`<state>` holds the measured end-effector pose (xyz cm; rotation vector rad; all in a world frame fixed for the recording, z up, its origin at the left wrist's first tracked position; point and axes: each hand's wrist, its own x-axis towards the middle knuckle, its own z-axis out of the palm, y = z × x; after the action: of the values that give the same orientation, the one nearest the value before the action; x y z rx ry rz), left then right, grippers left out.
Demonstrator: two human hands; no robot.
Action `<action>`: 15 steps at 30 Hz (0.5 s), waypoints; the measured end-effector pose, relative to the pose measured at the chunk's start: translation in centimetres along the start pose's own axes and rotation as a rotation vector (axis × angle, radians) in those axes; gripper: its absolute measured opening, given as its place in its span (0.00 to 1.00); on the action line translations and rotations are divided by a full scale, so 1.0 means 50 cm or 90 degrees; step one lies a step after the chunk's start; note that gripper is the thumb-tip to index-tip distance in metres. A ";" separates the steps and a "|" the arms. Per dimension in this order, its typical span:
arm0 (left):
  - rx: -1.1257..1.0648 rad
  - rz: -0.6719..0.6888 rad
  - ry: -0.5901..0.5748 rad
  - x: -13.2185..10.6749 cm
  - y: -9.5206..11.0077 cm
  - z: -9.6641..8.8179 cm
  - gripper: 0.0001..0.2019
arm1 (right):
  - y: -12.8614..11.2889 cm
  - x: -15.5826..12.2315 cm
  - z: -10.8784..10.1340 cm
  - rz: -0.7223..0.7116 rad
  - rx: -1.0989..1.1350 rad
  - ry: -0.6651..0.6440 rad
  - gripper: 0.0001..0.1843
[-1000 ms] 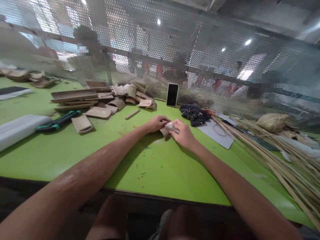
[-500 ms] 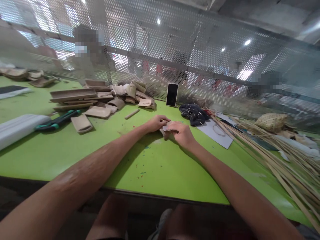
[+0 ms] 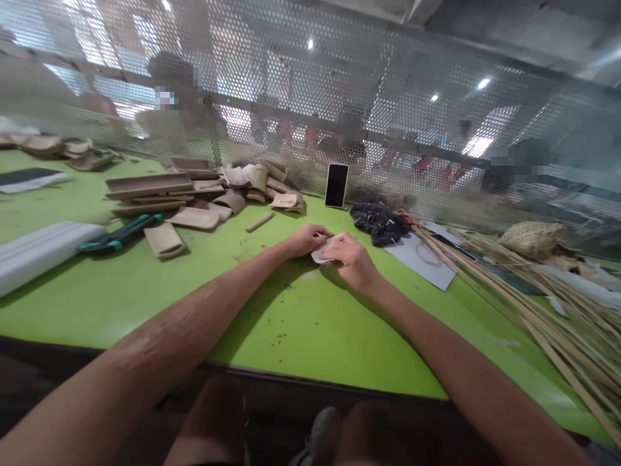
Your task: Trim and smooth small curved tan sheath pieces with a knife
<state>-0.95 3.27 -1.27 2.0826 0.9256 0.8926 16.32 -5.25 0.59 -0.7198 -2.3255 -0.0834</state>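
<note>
Close together above the green table, my two hands meet at one small workpiece. My left hand is closed, its fingers pinching a piece of bamboo that is now mostly hidden. In the fingers of my right hand is a small pale sheet that looks like sandpaper, pressed over the bamboo piece. A thin stick-like tool lies on the table to the left, beyond my left forearm.
Cut bamboo pieces are heaped at the back left, with a green-and-black handled tool and a white block nearer. A phone leans against the perforated screen. Dark gloves, white paper and long bamboo strips lie right.
The right hand and the pale sheet have shifted slightly toward me over the workpiece, covering the bamboo end that showed before. The left hand keeps its grip. The view has moved a little.
</note>
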 end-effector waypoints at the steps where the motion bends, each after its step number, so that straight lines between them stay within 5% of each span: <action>1: -0.005 0.001 -0.001 0.001 -0.002 0.001 0.17 | 0.002 -0.001 -0.001 -0.002 -0.001 -0.001 0.16; 15: 0.028 -0.011 0.005 0.004 -0.004 0.001 0.18 | 0.003 -0.007 0.007 0.024 -0.066 -0.010 0.15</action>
<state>-0.87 3.50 -1.40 2.1072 0.9740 0.8790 16.42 -5.22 0.07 -0.8183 -2.3341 -0.1826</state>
